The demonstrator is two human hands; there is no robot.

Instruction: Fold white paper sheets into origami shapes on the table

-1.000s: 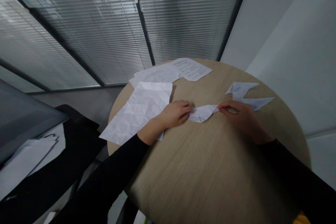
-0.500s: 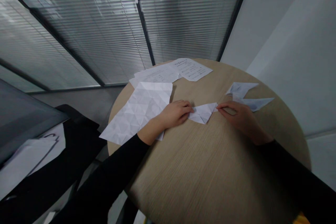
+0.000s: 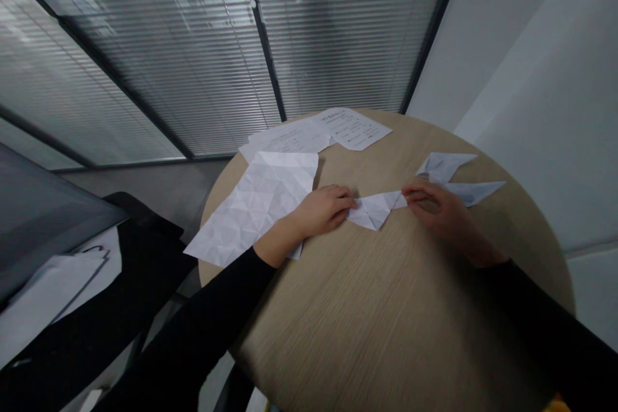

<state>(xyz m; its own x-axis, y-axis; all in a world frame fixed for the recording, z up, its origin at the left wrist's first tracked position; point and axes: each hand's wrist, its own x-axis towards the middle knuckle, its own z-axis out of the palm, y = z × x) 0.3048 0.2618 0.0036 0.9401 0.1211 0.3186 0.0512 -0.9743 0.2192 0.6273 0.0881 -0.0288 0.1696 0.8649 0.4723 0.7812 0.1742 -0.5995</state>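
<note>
A small folded piece of white paper (image 3: pixel 374 211) lies on the wooden table between my hands. My left hand (image 3: pixel 324 211) is closed on its left end, fingertips against the paper and the table. My right hand (image 3: pixel 440 214) pinches the narrow right tip, thumb and fingers pressed together; part of that tip is hidden. Just beyond my right hand lie two pointed folded paper shapes (image 3: pixel 449 165). Beside my left forearm rests a large creased white sheet (image 3: pixel 261 196), marked all over with triangular fold lines.
Printed sheets (image 3: pixel 355 127) lie at the far edge of the round table (image 3: pixel 347 328). On the left, a black chair (image 3: pixel 140 270) holds a stack of papers (image 3: pixel 53 290). Blinds (image 3: pixel 203 45) and a white wall (image 3: pixel 545 90) stand close behind the table.
My right hand has shifted slightly right along the folded paper, and more of its narrow right tip shows. The left hand has stayed in place.
</note>
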